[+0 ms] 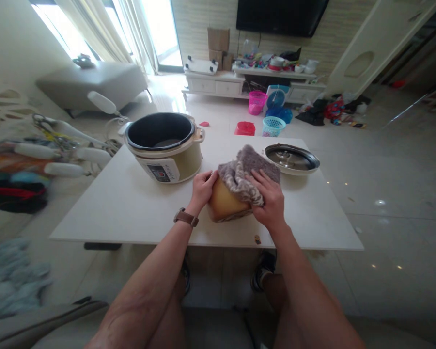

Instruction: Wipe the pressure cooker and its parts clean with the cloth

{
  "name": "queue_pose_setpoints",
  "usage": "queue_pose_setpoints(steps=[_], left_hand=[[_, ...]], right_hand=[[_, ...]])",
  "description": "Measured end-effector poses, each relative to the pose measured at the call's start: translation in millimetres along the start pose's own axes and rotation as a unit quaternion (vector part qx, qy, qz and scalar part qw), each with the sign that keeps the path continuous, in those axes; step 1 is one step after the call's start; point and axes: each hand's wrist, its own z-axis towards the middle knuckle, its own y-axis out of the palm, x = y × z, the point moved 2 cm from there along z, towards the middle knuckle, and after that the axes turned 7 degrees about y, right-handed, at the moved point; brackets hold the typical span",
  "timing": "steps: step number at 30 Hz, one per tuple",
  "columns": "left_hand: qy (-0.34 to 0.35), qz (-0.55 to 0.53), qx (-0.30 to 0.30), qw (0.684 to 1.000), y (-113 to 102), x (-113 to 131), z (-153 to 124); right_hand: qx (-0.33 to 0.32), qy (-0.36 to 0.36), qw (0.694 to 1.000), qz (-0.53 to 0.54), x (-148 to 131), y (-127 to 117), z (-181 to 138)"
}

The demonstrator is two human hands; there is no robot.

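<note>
At a table, a container was gripped, apparently for steadiness, by the curled left hand, a cloth by the half-open right hand.

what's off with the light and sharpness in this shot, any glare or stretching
In the head view, the window is blown out to white; in the head view, small bright reflections dot the floor; in the head view, edges look smeared and stretched, while the cloth and gold pot keep clearer outlines.
</note>
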Motion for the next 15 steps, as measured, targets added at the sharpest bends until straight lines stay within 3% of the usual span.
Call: queue_pose_setpoints(steps=[2,6,11,15], left_hand=[[-0.004,-0.007,0.005,1.000,0,-3,0],[-0.010,-0.023,0.020,0.999,2,-7,-2],[-0.040,-0.048,0.021,0.998,3,-13,-4],[-0.072,-0.067,0.025,0.995,-3,-22,-2]], right_hand=[[-0.041,-0.055,0.997,-0.037,-9,-2,-1],[-0.026,-0.040,0.998,-0.045,-7,-4,-1],[0.027,0.021,0.998,0.048,8,-1,2],[0.085,0.154,0.976,0.131,30,7,1]])
